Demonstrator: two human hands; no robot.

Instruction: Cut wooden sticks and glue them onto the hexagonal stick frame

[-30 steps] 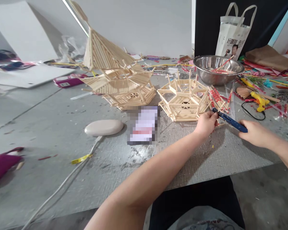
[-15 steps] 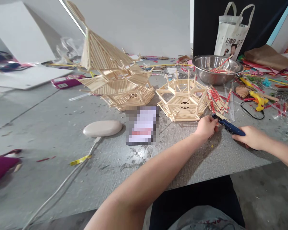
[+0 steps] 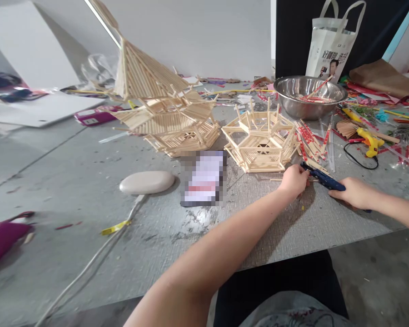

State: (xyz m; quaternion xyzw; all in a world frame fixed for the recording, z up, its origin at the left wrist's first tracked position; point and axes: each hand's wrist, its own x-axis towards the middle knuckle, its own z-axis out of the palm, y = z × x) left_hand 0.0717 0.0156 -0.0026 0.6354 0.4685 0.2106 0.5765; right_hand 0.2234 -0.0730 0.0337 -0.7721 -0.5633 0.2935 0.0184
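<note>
My left hand is closed, with a thin wooden stick showing on both sides of its fingers. My right hand wraps round the dark blue handles of a pair of pliers. The pliers' head reaches to the fingertips of my left hand; its jaws are too small and dark to make out. Just beyond my left hand stands a hexagonal frame of wooden sticks. A pile of sticks with red paper ends lies right of that frame, behind the pliers.
A tiered stick tower rises left of the frame. A phone and a white oval device with a cable lie nearer. Behind are a steel bowl and a paper bag. A yellow glue gun lies right.
A length of the stick now shows to the left of my left hand. Both hands and the pliers have stayed nearly in place; the view has shifted slightly.
</note>
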